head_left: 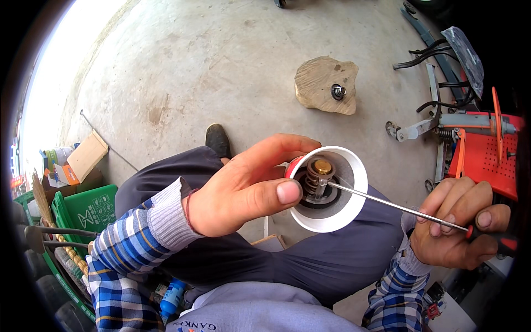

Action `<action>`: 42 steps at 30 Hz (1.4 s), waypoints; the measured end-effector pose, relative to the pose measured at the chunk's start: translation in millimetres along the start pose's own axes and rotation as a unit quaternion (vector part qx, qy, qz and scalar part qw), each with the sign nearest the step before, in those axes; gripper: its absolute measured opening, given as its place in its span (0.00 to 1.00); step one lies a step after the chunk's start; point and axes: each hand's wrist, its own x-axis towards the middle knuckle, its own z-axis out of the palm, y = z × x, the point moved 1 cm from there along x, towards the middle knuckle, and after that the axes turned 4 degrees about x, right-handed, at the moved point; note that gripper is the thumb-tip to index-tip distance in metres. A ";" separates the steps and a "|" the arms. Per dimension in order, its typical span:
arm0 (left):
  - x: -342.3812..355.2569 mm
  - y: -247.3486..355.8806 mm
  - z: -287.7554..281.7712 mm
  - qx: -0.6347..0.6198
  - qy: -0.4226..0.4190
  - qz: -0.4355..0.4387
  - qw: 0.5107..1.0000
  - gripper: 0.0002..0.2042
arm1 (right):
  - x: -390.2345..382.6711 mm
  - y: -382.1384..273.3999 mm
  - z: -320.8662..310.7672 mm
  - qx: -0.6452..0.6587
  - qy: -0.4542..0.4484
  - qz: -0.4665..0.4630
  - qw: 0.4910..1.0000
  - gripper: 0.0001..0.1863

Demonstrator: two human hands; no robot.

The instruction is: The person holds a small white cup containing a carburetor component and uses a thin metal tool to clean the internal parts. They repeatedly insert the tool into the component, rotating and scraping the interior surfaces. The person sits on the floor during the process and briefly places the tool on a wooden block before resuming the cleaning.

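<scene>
My left hand [243, 191] is wrapped round a paper cup [354, 191], white at the rim with some red on its outside. The cup is tilted so that its mouth faces up toward me. Inside sits a thermostat [319, 172] with a brass-coloured top, a coil spring and a dark ring round it. My right hand [456, 227] grips a screwdriver [406, 209] by its red and black handle. The long thin shaft reaches left into the cup, and its tip lies close to the thermostat; whether they touch I cannot tell.
Ahead on the concrete floor stands a wood stump [318, 83] with a small metal part [338, 92] on it. A floor jack [431, 124] and red perforated panel [489, 160] are at right. A green bin [88, 207], cardboard [88, 155] and blue bottle [172, 299] are at left.
</scene>
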 end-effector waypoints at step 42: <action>2.0 -5.4 0.7 0.019 0.006 0.043 0.999 0.41 | -8.1 -23.8 1.5 -0.157 -0.080 -0.115 0.978 0.18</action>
